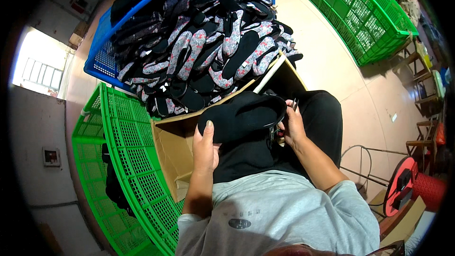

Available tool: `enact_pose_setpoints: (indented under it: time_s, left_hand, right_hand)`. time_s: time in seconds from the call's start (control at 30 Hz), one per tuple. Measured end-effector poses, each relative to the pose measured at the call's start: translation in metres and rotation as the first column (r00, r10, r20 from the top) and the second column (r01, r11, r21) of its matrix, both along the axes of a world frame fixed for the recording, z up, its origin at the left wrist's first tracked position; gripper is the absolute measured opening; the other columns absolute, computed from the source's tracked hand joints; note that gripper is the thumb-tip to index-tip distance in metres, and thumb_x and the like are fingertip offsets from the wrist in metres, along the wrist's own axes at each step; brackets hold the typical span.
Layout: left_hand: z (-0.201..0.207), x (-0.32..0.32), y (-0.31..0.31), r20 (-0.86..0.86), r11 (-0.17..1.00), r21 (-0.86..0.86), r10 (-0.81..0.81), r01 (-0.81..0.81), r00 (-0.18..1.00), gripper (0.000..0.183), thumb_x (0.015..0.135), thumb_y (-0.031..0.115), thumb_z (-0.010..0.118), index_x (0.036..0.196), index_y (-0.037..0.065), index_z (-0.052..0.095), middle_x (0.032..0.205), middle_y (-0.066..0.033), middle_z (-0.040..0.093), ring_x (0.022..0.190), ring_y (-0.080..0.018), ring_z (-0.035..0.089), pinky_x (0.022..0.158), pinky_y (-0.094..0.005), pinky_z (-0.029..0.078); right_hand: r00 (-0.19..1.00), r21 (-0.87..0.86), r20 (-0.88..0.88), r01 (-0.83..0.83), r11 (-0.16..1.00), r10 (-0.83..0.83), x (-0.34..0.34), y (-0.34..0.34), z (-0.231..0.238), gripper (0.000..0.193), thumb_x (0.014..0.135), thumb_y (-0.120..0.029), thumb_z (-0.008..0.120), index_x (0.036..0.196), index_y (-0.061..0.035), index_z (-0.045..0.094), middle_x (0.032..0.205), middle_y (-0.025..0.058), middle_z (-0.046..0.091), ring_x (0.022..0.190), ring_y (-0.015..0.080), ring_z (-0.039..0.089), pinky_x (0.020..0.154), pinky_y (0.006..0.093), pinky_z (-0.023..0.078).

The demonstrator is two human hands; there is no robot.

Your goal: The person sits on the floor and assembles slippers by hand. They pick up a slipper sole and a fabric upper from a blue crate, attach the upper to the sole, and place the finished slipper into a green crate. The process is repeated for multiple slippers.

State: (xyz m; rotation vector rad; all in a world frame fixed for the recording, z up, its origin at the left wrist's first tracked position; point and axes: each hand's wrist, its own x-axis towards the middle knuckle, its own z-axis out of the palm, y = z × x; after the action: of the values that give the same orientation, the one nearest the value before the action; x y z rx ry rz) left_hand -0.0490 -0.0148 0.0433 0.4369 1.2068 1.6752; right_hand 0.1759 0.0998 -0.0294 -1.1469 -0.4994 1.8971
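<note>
Black slipper (237, 119) mid-view, left hand (204, 149) gripping its 8 o'clock end, right hand (294, 127) closed on small dark tool (295, 105) at 3 o'clock, patterned slipper pile (204, 50) at 11 o'clock

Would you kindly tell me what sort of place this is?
Probably a footwear workshop or packing room: a blue crate heaped with slippers, large green crates, and a black slipper being held.

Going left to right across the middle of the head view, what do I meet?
Wall panel, green plastic crate, left hand, black slipper, right hand, black-trousered knee, red disc.
</note>
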Motion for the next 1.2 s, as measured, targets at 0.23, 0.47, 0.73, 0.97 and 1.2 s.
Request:
enact_pose_setpoints:
  time_s: [0.23, 0.47, 0.73, 0.97, 1.2]
  left_hand:
    - [-0.017, -0.019, -0.014, 0.245, 0.991, 0.108, -0.104, 0.080, 0.964, 0.051, 0.096, 0.023, 0.061, 0.139, 0.003, 0.042, 0.135, -0.0125, 0.055, 0.123, -0.0284, 0.055, 0.103, -0.0468, 0.046]
    - [-0.020, -0.022, -0.005, -0.065, 0.986, -0.048, -0.165, 0.162, 0.984, 0.054, 0.095, 0.019, 0.065, 0.138, -0.003, 0.042, 0.129, -0.0120, 0.057, 0.119, -0.0205, 0.054, 0.104, -0.0340, 0.042]
    - [0.005, -0.029, -0.016, -0.123, 0.790, -0.405, -0.546, 0.460, 0.829, 0.040, 0.097, 0.030, 0.060, 0.120, -0.003, 0.059, 0.094, -0.0066, 0.065, 0.075, -0.0128, 0.063, 0.066, -0.0256, 0.054]
    - [0.003, -0.032, -0.035, -0.003, 0.729, -0.338, -0.633, 0.595, 0.774, 0.038, 0.095, 0.037, 0.061, 0.109, 0.002, 0.060, 0.084, -0.0062, 0.066, 0.061, -0.0121, 0.063, 0.052, -0.0220, 0.051]
    - [0.016, -0.078, -0.058, 0.078, 0.982, -0.187, 0.024, -0.009, 0.997, 0.038, 0.094, 0.034, 0.061, 0.112, 0.001, 0.060, 0.092, -0.0122, 0.070, 0.070, -0.0179, 0.068, 0.055, -0.0265, 0.055]
  right_hand:
    - [0.990, 0.142, -0.112, 0.101, 0.985, -0.085, -0.002, 0.000, 0.014, 0.020, 0.096, -0.013, 0.049, 0.116, -0.0156, 0.047, 0.081, 0.0015, 0.058, 0.044, 0.0074, 0.042, 0.035, 0.0210, 0.031]
    - [0.990, 0.100, -0.013, 0.138, 0.985, -0.137, 0.001, -0.001, 0.001, 0.012, 0.097, -0.032, 0.051, 0.102, -0.0220, 0.054, 0.071, -0.0040, 0.055, 0.042, 0.0057, 0.041, 0.034, 0.0200, 0.029]
    - [0.979, 0.015, 0.067, 0.191, 0.982, -0.191, 0.001, 0.010, -0.018, 0.020, 0.099, -0.029, 0.048, 0.104, -0.0132, 0.059, 0.085, 0.0061, 0.064, 0.076, 0.0224, 0.065, 0.072, 0.0374, 0.055]
    - [0.992, -0.150, 0.080, 0.107, 0.983, -0.096, -0.001, -0.001, -0.035, 0.024, 0.101, -0.036, 0.044, 0.102, -0.0151, 0.054, 0.070, 0.0023, 0.054, 0.047, 0.0148, 0.045, 0.042, 0.0269, 0.034]
    - [0.979, -0.127, 0.130, -0.140, 0.982, 0.157, -0.002, -0.005, -0.034, 0.024, 0.096, -0.027, 0.055, 0.114, -0.0112, 0.057, 0.087, 0.0017, 0.067, 0.054, 0.0077, 0.051, 0.040, 0.0236, 0.032]
